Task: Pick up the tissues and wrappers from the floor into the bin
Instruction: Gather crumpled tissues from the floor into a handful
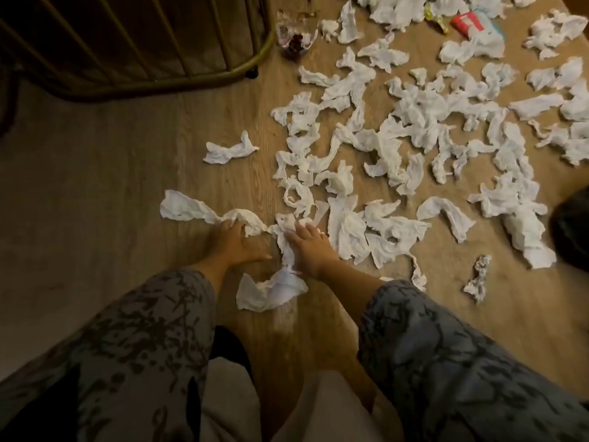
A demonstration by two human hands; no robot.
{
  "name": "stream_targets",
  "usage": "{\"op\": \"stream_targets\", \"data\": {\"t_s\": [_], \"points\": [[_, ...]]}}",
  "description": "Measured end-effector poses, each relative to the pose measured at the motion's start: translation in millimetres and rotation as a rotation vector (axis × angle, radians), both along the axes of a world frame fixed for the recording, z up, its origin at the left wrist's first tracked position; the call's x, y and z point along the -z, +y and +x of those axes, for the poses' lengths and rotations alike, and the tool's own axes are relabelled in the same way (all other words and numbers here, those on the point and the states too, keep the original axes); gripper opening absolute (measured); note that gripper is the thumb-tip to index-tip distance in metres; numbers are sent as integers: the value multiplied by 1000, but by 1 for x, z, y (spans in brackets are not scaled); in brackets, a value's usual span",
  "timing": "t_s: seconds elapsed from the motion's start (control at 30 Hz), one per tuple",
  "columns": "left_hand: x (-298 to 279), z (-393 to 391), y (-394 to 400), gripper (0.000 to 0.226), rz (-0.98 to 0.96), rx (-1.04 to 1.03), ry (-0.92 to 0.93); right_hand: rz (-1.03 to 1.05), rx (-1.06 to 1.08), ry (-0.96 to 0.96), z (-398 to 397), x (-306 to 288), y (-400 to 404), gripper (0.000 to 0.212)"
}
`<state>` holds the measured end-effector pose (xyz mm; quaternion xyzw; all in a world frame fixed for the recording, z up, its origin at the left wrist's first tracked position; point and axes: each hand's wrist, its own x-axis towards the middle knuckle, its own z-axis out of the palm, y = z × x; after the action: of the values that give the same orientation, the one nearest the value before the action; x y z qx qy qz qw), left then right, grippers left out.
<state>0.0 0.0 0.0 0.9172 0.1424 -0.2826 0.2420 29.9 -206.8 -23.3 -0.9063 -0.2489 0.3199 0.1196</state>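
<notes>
On the wooden floor (127, 173), the left hand (231, 239) grabs one end of a long crumpled tissue (188, 210) that stretches away to the left. The right hand (307, 247) lies flat, fingers straight, on a soft white tissue pile (382, 138), wrinkly and twisted.

Grey sleeves (134, 330) with dark mottled print, bare forearms, bare hands (234, 240)

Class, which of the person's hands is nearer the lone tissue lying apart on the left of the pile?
Left. The left hand lies below the lone tissue, gripping a long tissue. The right hand lies farther away, below and right of it.
</notes>
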Motion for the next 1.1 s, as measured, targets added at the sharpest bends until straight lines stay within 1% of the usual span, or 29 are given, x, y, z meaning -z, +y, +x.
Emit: {"op": "stream_targets", "data": {"t_s": [0.07,0.1,0.13,0.17,0.2,0.23,0.3,0.33,0.37,0.43,0.5,0.53,0.6,0.67,0.7,0.77,0.8,0.87,0.9,0.93,0.97,1.0,1.03,1.07,1.1], "points": [[10,-15,-2,140,5,68,-33,26,3,-131,-5,0,-2,66],[17,-27,-6,145,34,135,-42,44,20,-190,-8,3,-4,56],[25,-39,-12,144,72,198,-65,85,43,-232,-10,4,-6,45],[30,-47,-18,136,93,252,-83,122,81,-217,-10,5,-8,36],[35,-51,-24,120,103,254,-124,162,128,-174,-10,5,-10,31],[40,-52,-29,96,86,219,-177,193,180,-128,-8,4,-12,27],[47,-48,-36,43,-19,98,-256,268,294,-79,-1,2,-19,27],[46,-43,-38,26,-70,49,-280,311,362,-72,3,0,-20,28],[48,-37,-40,19,-116,-16,-304,355,453,-64,8,-4,-21,29],[43,-21,-46,18,-173,-206,-367,436,660,-85,20,-14,-20,25],[27,2,-55,20,-211,-470,-435,513,813,-159,33,-21,-20,17],[17,15,-60,23,-255,-614,-434,572,863,-179,39,-24,-21,17],[2,40,-65,28,-345,-843,-407,655,942,-147,50,-34,-23,25],[-8,58,-65,28,-421,-960,-438,736,1044,-92,60,-44,-26,26],[-12,62,-65,31,-419,-986,-482,771,1100,-65,64,-46,-27,24],[-16,63,-64,42,-350,-965,-563,772,1212,-34,69,-45,-32,26],[-15,61,-63,46,-314,-938,-576,750,1264,-29,69,-42,-35,27],[-6,50,-63,48,-192,-852,-502,712,1317,-60,60,-37,-44,40],[1,41,-64,50,-131,-789,-426,674,1293,-112,53,-34,-49,47],[9,29,-64,55,-88,-720,-355,607,1233,-172,45,-29,-53,52],[17,16,-64,59,-67,-645,-305,528,1149,-222,36,-23,-57,52],[26,2,-65,58,-52,-563,-283,441,1053,-257,27,-14,-62,46],[34,-11,-66,54,-40,-480,-279,351,949,-261,18,-6,-65,41],[41,-20,-68,48,-40,-407,-282,271,841,-245,9,1,-68,40],[47,-28,-71,40,-54,-347,-291,205,734,-216,-2,8,-70,44]]}}
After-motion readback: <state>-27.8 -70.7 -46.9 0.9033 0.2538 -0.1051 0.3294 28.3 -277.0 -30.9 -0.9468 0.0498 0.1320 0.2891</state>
